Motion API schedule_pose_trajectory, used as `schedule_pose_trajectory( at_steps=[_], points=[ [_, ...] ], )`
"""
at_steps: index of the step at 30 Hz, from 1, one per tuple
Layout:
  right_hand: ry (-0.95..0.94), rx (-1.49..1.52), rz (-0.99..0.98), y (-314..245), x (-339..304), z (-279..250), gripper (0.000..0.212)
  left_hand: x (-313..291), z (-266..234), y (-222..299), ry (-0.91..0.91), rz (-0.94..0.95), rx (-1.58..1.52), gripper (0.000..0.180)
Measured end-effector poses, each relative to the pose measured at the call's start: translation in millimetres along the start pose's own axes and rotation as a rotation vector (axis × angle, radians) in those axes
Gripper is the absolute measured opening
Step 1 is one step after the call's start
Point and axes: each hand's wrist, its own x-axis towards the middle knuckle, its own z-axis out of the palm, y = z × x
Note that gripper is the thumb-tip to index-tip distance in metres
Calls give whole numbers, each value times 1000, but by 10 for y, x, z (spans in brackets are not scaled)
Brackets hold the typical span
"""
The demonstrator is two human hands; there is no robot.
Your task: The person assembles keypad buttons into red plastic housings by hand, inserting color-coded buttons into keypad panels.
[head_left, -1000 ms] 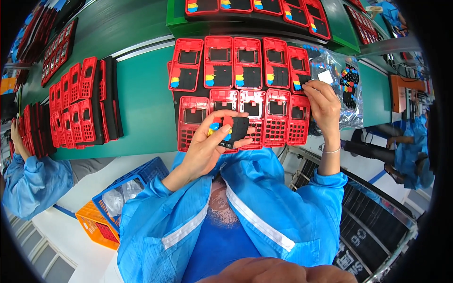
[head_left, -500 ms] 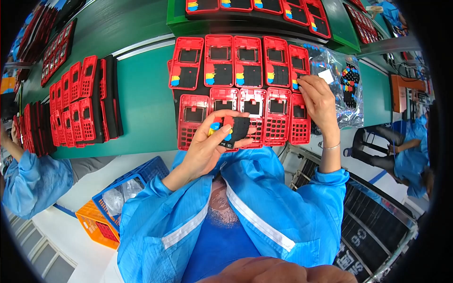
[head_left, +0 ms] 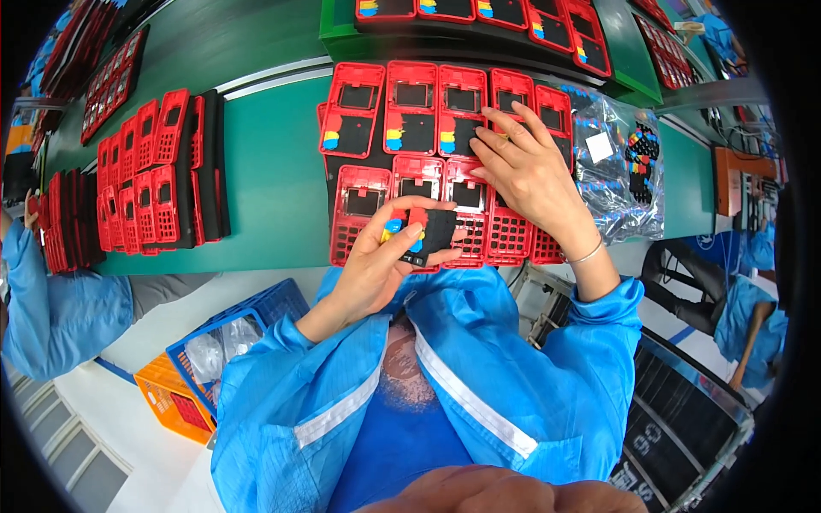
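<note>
My left hand (head_left: 369,258) is closed around a small stack of black rubber keypads (head_left: 440,229) with red, yellow and blue keys, held above the near row of casings. With fingers spread, my right hand (head_left: 537,181) lies over the right part of the far row, its fingertips touching the red plastic casings (head_left: 511,77) there. It hides much of the casings beneath. In the far row, visible casings hold a black keypad (head_left: 351,132) with coloured keys at its left side. Near-row casings (head_left: 349,241) show open key holes. Both rows rest on a black tray.
To the right lies a clear plastic bag (head_left: 605,201) of keypads. More red casings (head_left: 162,201) on black trays stand at the left. Ahead, a green conveyor edge (head_left: 332,34) carries further casings. Blue (head_left: 278,301) and orange crates (head_left: 162,389) sit below left. Co-workers are at both sides.
My right hand has moved left from the far row's right end and spread its fingers over the casings. My left hand keeps its keypads. The whole view has shifted slightly.
</note>
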Motion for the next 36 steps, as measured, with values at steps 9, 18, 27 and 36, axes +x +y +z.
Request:
schedule_pose_trajectory(
  at_steps=[9, 18, 27, 36],
  points=[
    [8, -2, -12, 77, 167, -32, 27, -21, -49, 29, 26, 11, 54, 32],
    [32, -51, 24, 85, 128, 135, 31, -53, -63, 65, 40, 21, -8, 37],
    [20, 701, 211, -803, 166, -137, 37, -177, -225, -30, 48, 64, 1, 39],
    [357, 525, 541, -1077, 191, 29, 22, -590, -730, 14, 200, 783, 827, 28]
  ],
)
